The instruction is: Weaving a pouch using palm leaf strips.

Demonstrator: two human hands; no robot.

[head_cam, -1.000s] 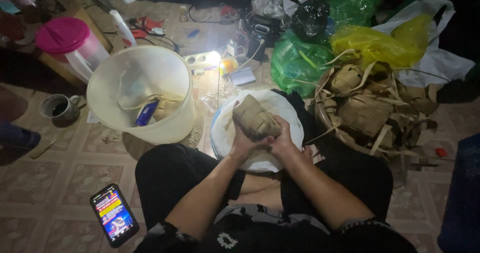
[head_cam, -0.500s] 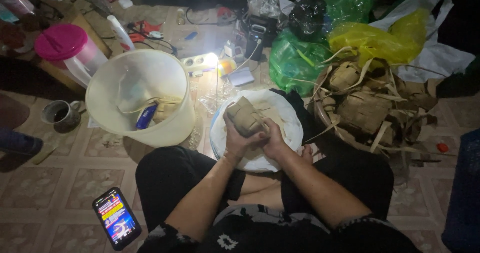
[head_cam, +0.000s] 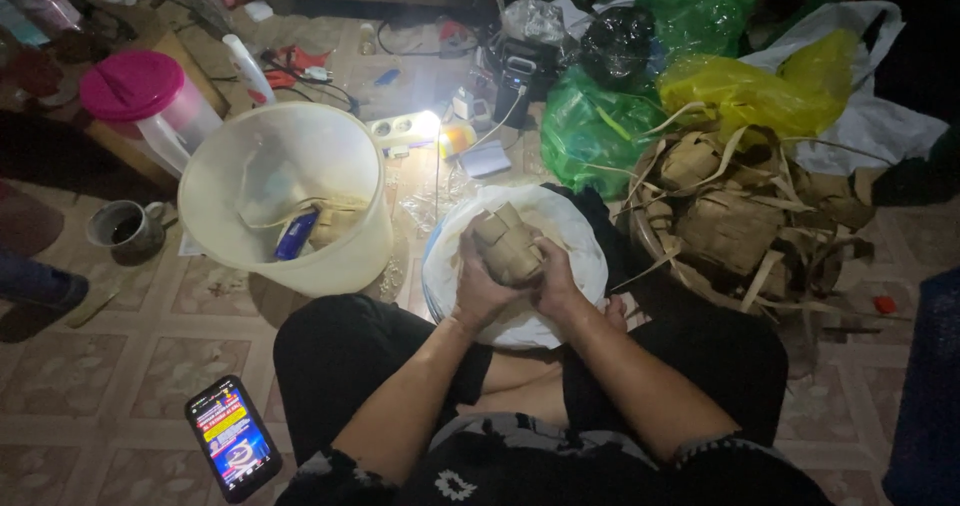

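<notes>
Far left, a lit phone (head_cam: pixel 232 449) is seen lying on the tiled floor, a cream bucket (head_cam: pixel 285 194) standing beyond it. At centre, a woven leaf packet (head_cam: pixel 507 246) is gripped from both sides: the left hand (head_cam: pixel 480 288) is wrapped around it, the right hand (head_cam: pixel 556 279) is clamped beside, all held over a white basin (head_cam: pixel 576 256). To the right, more leaf packets (head_cam: pixel 735 221) are piled.
</notes>
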